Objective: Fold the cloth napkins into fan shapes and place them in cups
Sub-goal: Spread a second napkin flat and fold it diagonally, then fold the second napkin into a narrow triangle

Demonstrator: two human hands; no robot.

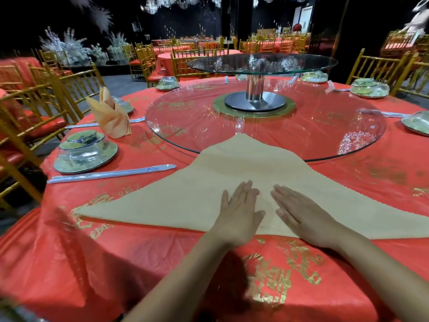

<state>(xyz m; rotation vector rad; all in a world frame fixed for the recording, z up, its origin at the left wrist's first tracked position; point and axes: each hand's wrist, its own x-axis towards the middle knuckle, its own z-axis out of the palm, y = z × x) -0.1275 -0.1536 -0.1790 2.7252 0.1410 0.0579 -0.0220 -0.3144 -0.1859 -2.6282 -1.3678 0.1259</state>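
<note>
A beige cloth napkin (232, 163) lies flat on the red, gold-printed table (162, 263), folded into a wide triangle. Its long folded edge runs left to right along the near side, so the long axis crosses in front of the person. Its apex points to the far side, where the tip overlaps the near rim of the round glass turntable (267, 119). The left corner ends well out to the left, and the right corner runs out of view. The left hand (241, 214) and the right hand (304, 217) both rest palm-down on the cloth, side by side at the middle of the near edge and apart from each other. Neither grip pinches anything: the fingers are straight and laid flat, angled inward toward the far side. The bulk of the napkin therefore lies beyond and to either side of the hands, and each hand is nearer to its own half. Pleating for a fan would probably begin at one end of the long axis or along the near edge, so a hand has to travel sideways or curl onto the fold. A peach-orange folded napkin (109, 115) stands upright at a far-left place setting. The cup that would hold it cannot be made out.
</note>
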